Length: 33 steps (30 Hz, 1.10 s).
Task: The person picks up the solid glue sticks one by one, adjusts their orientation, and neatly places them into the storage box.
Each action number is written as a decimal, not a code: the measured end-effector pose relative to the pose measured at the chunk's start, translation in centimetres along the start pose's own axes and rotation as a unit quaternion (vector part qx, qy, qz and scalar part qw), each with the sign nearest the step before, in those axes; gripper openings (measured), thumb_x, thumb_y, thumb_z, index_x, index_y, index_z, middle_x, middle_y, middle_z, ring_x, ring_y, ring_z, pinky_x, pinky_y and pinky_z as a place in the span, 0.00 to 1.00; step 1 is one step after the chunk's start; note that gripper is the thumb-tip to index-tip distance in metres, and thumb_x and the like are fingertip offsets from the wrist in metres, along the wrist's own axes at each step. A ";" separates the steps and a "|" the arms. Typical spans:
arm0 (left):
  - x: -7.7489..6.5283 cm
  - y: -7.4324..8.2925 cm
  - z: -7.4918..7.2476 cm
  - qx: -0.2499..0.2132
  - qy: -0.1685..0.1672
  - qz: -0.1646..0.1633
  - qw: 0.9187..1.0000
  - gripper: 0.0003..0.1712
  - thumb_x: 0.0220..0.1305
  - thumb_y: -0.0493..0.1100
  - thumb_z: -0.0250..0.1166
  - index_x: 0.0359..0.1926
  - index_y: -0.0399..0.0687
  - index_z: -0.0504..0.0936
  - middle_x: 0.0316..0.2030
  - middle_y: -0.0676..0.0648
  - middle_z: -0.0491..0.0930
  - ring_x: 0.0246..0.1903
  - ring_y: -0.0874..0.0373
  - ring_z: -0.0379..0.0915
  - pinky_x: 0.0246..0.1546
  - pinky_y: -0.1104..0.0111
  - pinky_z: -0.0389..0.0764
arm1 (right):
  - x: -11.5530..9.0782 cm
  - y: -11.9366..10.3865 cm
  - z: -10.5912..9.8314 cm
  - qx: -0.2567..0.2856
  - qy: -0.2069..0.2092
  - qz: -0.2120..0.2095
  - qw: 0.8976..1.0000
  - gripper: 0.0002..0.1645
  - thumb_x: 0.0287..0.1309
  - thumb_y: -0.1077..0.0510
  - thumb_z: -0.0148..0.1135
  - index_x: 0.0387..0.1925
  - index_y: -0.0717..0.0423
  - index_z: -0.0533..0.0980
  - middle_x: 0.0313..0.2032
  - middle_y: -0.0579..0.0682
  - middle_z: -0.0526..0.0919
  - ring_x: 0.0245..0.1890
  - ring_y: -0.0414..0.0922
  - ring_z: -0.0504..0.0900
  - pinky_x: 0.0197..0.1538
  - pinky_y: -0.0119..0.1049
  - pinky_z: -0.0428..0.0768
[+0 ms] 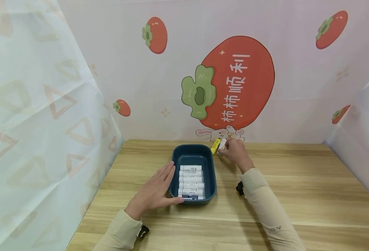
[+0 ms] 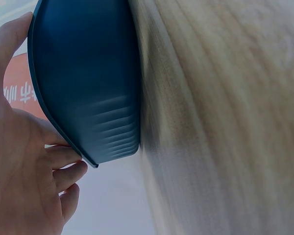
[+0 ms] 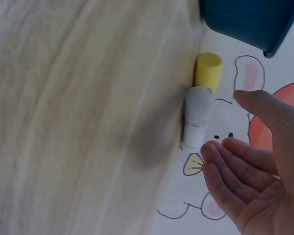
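A dark blue rectangular box (image 1: 192, 150) stands on the table with several white glue sticks (image 1: 191, 179) lying in a row inside it. My left hand (image 1: 153, 191) rests along the box's left side, fingers at the rim and thumb at the front corner. In the left wrist view, that hand (image 2: 29, 156) touches the rim. Beyond the box's back right corner lie a yellow glue stick (image 1: 215, 146) and a white glue stick (image 1: 222, 144). My right hand (image 1: 236, 153) is at the white one. In the right wrist view, its thumb and fingers stand apart beside the white stick (image 3: 198, 110).
The wooden table (image 1: 297, 195) ends at a patterned backdrop (image 1: 128, 69) close behind the two loose sticks. Another patterned sheet (image 1: 46, 139) rises along the left edge, and a pale one (image 1: 366, 139) on the right.
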<state>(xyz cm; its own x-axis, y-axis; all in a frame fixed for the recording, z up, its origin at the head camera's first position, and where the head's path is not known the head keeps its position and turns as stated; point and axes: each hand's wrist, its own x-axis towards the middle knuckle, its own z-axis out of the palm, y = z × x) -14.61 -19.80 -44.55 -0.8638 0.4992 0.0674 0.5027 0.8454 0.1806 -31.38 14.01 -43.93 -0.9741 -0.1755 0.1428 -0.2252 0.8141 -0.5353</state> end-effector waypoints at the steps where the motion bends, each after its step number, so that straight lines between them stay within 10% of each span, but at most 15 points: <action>1: 0.0 0.0 0.0 0.000 0.000 0.000 1.000 0.69 0.63 0.82 0.57 0.83 0.35 0.50 0.85 0.37 0.45 0.85 0.43 0.44 0.84 0.49 0.56 | 0.1 0.0 0.2 -0.001 -0.001 0.006 1.000 0.18 0.61 0.52 0.77 0.36 0.66 0.83 0.26 0.54 0.78 0.29 0.49 0.75 0.30 0.35 0.73; 20: 0.1 0.0 0.0 0.008 0.002 0.001 1.000 0.69 0.63 0.83 0.56 0.83 0.35 0.51 0.85 0.37 0.46 0.85 0.43 0.44 0.83 0.49 0.57 | 0.9 -0.2 2.2 -0.012 -0.020 0.090 0.996 0.26 0.65 0.50 0.73 0.52 0.67 0.80 0.39 0.61 0.86 0.33 0.53 0.83 0.41 0.44 0.89; 33: 0.0 0.0 0.0 0.000 -0.002 -0.001 1.000 0.69 0.63 0.83 0.56 0.84 0.35 0.50 0.85 0.37 0.45 0.85 0.43 0.43 0.83 0.48 0.57 | 0.7 0.8 1.7 -0.037 -0.026 0.095 0.994 0.18 0.59 0.57 0.74 0.40 0.68 0.78 0.32 0.59 0.81 0.28 0.52 0.78 0.28 0.35 0.75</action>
<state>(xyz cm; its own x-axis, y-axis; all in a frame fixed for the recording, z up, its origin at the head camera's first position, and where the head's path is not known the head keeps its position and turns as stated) -14.56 -19.80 -44.55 -0.8649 0.4980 0.0629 0.5007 0.8467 0.1800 -32.23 13.61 -45.64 -0.9992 -0.0407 0.0003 -0.0357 0.8732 -0.4861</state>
